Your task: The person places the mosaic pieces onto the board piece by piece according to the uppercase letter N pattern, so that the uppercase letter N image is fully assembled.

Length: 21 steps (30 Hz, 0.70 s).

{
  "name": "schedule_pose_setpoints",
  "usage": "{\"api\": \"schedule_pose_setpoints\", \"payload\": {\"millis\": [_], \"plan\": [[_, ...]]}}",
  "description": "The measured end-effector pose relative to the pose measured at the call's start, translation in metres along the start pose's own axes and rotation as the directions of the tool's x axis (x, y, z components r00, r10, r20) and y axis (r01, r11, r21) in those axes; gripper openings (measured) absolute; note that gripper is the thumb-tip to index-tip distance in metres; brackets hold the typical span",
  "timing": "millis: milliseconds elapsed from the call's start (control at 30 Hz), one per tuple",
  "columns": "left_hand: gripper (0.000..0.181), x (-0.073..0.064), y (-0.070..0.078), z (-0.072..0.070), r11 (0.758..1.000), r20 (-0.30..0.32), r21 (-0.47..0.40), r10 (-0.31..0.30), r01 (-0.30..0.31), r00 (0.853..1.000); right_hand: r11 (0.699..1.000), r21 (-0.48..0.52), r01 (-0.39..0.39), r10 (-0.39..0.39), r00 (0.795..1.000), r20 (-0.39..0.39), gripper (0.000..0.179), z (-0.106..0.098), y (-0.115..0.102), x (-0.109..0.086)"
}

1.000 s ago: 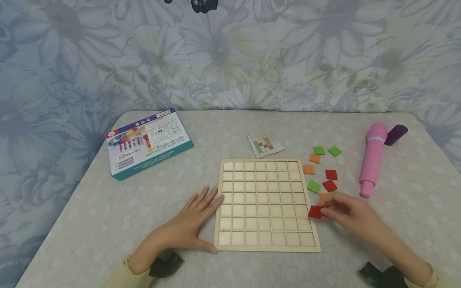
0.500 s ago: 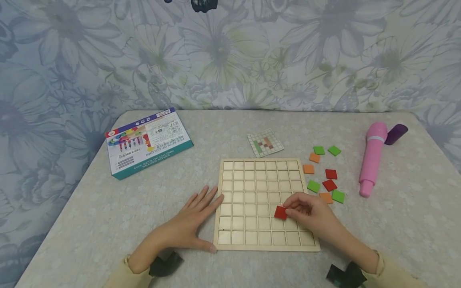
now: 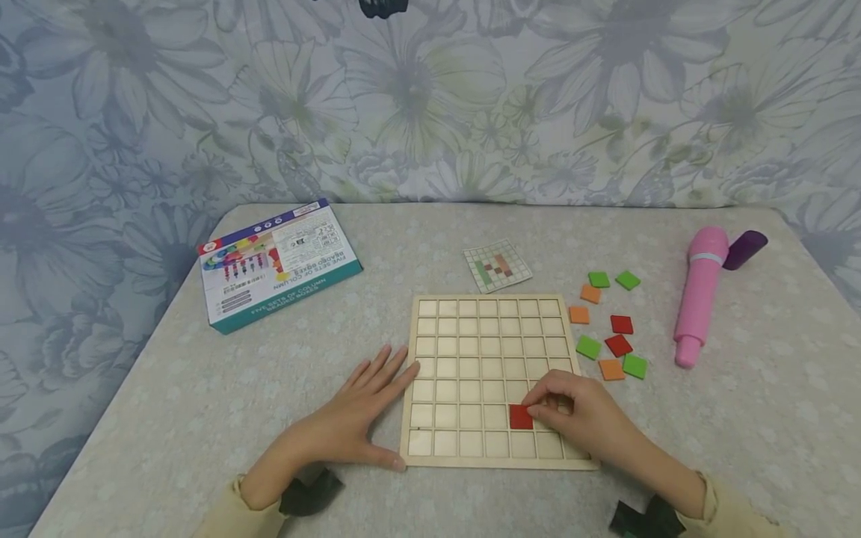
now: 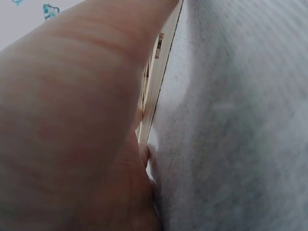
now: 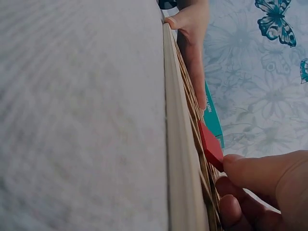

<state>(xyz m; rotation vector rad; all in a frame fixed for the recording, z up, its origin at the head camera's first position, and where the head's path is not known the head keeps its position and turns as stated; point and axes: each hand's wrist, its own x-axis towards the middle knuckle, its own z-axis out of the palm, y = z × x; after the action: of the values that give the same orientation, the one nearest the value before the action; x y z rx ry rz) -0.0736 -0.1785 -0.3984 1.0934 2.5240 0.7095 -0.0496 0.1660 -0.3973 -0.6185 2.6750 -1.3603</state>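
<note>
One red tile (image 3: 521,417) is pinched between the thumb and finger of my right hand (image 3: 578,411), at the wooden grid board (image 3: 498,463), fifth cell from the left, second row up; I can't tell if it is fully seated. My left hand (image 3: 356,418) has its fingers straight, forefinger and thumb touching the board's left side. On the bench (image 3: 471,501), to the board's right, lie four green tiles (image 3: 588,347), three orange tiles (image 3: 611,369) and two other red tiles (image 3: 618,346). Beyond the board lies a patterned card (image 3: 498,267).
</note>
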Motion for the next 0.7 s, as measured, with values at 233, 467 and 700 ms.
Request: {"api": "schedule_pose_setpoints", "payload": {"millis": [233,467,700], "plan": [[0.114,0.002,0.0,-0.003,1.0,-0.006,0.017,0.008,-0.008,1.0,0.994,-0.043,0.096,-0.097,0.995,-0.036,0.018,-0.003,0.002,0.002],[0.114,0.003,-0.001,-0.002,1.0,-0.001,0.02,-0.001,0.001,1.0,0.995,-0.079,0.054,-0.06,0.995,-0.076,0.018,-0.035,0.001,0.001],[0.115,0.0,0.0,0.001,1.0,-0.002,0.017,-0.012,0.012,1.0,0.993,-0.013,-0.116,0.111,0.975,-0.193,0.019,-0.089,0.026,-0.003]]}}
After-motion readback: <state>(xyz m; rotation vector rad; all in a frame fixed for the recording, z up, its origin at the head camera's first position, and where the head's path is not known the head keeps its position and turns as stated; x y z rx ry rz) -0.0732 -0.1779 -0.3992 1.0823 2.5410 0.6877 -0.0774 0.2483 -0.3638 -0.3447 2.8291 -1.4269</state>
